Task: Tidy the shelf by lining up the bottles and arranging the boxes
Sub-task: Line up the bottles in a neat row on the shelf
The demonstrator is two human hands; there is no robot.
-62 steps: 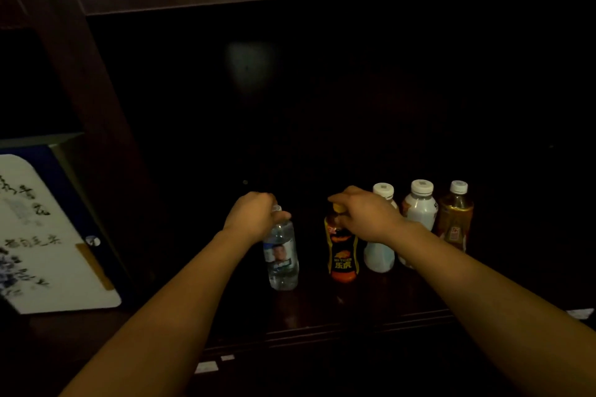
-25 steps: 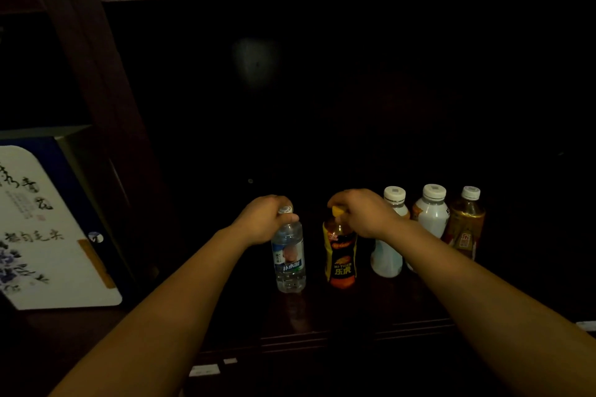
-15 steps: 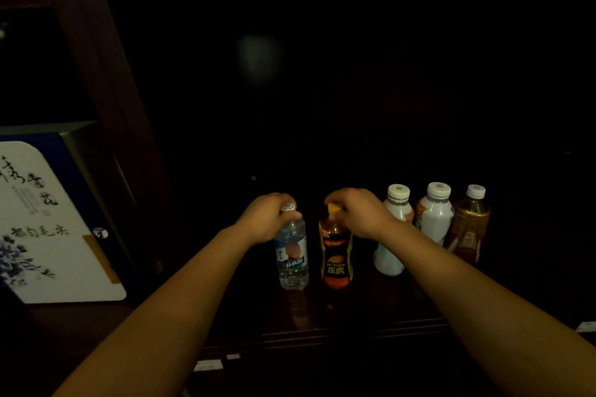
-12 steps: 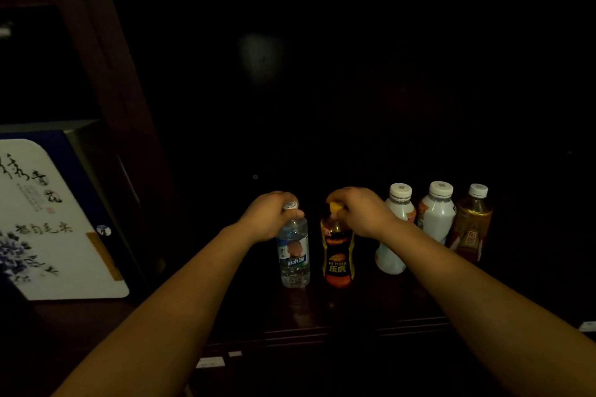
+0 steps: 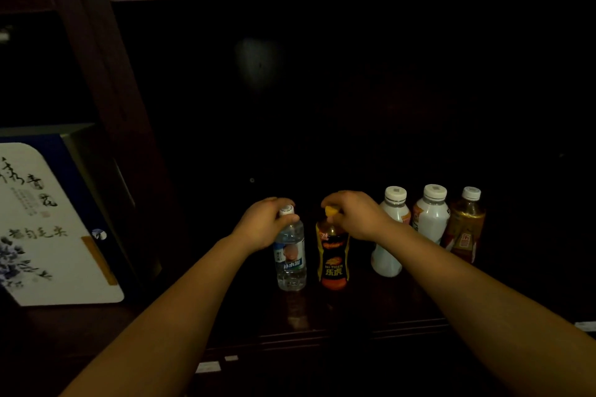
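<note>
Currently, bottle-lining step: our left hand [image 5: 263, 225] grips the water bottle [image 5: 290, 256], our right hand [image 5: 356, 215] the orange-capped bottle [image 5: 333, 256], both seemingly upright on the dim shelf [image 5: 322, 329]; next, closing up toward the three bottles [image 5: 430, 222] rightward.

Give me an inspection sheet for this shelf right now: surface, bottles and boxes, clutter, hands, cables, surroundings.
Surface: dark wooden shelf, dimly lit.
Job's things: five upright bottles in a rough row: clear water bottle, Hi-Tiger drink bottle, two white bottles, amber tea bottle. White-and-blue box in the compartment to the left.
Clutter: small white labels on the front edge.
Hands: left hand grips the water bottle's neck; right hand holds the Hi-Tiger bottle's yellow cap.
Cables: nothing seen.
Surroundings: wooden upright post, dark back panel.
</note>
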